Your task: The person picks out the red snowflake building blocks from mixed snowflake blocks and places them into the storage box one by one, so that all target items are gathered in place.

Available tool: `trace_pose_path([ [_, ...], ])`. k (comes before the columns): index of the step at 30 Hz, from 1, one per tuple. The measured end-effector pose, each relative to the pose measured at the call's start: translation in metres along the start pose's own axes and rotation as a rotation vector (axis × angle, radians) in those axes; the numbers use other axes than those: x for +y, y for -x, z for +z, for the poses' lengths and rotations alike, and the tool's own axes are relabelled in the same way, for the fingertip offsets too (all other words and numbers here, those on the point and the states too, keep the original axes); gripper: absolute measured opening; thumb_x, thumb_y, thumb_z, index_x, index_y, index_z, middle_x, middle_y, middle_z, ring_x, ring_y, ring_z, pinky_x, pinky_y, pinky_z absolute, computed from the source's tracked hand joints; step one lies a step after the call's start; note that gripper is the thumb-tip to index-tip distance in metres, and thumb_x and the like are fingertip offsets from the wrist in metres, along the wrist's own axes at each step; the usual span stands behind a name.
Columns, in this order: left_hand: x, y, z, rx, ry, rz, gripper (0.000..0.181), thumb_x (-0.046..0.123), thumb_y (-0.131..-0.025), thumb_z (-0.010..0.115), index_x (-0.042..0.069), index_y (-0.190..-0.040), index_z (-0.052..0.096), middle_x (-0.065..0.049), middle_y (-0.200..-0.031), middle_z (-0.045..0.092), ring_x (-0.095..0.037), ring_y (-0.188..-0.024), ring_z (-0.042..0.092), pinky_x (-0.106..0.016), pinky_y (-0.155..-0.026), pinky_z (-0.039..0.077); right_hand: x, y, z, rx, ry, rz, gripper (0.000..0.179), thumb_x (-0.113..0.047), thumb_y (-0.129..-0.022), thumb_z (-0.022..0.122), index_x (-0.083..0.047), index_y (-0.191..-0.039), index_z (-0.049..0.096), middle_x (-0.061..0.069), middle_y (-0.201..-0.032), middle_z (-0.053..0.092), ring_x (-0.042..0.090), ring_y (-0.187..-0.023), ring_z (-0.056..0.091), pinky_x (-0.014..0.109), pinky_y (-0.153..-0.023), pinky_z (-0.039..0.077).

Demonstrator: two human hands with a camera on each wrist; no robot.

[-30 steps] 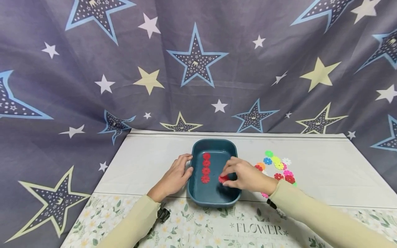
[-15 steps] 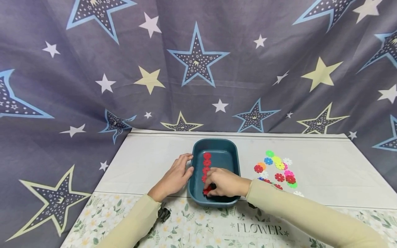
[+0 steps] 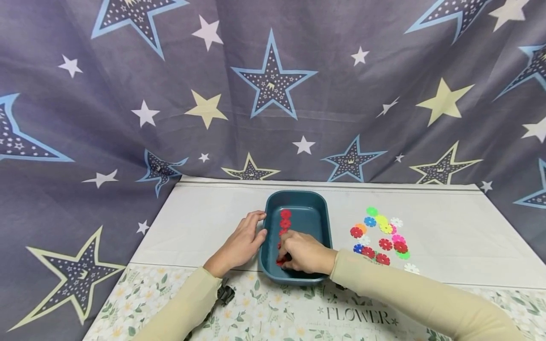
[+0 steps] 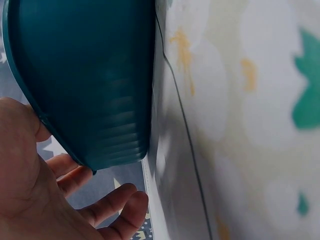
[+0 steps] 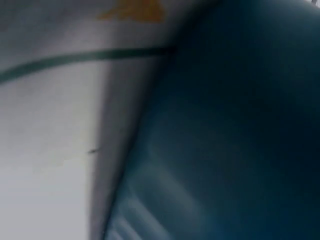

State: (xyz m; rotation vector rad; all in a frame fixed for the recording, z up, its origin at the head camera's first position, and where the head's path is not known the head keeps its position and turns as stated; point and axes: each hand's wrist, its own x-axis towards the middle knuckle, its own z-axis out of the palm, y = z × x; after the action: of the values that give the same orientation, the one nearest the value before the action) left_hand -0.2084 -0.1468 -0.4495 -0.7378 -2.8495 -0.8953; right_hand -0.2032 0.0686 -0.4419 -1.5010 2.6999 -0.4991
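A dark teal tray [image 3: 307, 280] sits on the table before me. Along its left side runs a column of red flower-shaped plastic discs [image 3: 285, 223]. My right hand [image 3: 308, 252] reaches inside, thumb and fingers pinching another red flower-shaped disc [image 3: 279, 262] low against the tray floor at the column's near end. The hand hides part of the column. My left hand [image 3: 240, 244] touches the tray's left rim with relaxed fingers; in the left wrist view its fingers [image 4: 120, 202] lie loosely beside the tray wall [image 4: 90, 75]. Only the tray's outer side shows in the right wrist view.
Right of the tray lies a loose scatter of flower discs in several colours, among them a blue disc [image 3: 369, 221], a green disc [image 3: 372, 211] and a red disc [image 3: 385, 244]. A star-patterned curtain [image 3: 273, 94] hangs behind the table. The tablecloth [image 3: 358, 303] has a floral front.
My right hand has carried the red flower-shaped disc left and nearer across the tray, down to the column's near end. My left hand has stayed at the rim.
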Motion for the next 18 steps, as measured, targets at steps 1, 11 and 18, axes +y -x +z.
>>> trace_pose_path([
  [1,0.0,0.0,0.0,0.0,0.0,0.0,0.041,0.023,-0.101,0.043,0.003,-0.138,0.041,-0.007,-0.142,0.035,-0.026,-0.123,0.039,-0.043,-0.098,0.035,0.0,0.001,0.0,0.005,0.01,0.005,0.009,-0.022,-0.075,0.081,-0.021,-0.083,0.078,-0.009,-0.081,0.056,0.009,-0.081,0.051,0.022,-0.065,0.045],
  [11,0.0,0.0,0.0,0.002,0.002,0.006,0.042,0.022,-0.101,0.043,0.002,-0.138,0.041,-0.008,-0.142,0.035,-0.026,-0.123,0.039,-0.043,-0.099,0.035,0.004,0.004,0.0,0.03,0.055,0.004,0.011,-0.02,-0.079,0.077,-0.023,-0.09,0.077,-0.008,-0.085,0.055,0.011,-0.083,0.052,0.026,-0.064,0.047],
  [18,0.0,0.0,0.0,-0.001,-0.006,0.003,0.042,0.025,-0.101,0.042,0.003,-0.137,0.041,-0.007,-0.142,0.035,-0.026,-0.124,0.039,-0.043,-0.1,0.034,0.007,0.011,-0.024,0.155,-0.001,0.022,0.012,-0.023,-0.082,0.074,-0.02,-0.094,0.075,-0.008,-0.093,0.057,0.008,-0.086,0.05,0.027,-0.072,0.047],
])
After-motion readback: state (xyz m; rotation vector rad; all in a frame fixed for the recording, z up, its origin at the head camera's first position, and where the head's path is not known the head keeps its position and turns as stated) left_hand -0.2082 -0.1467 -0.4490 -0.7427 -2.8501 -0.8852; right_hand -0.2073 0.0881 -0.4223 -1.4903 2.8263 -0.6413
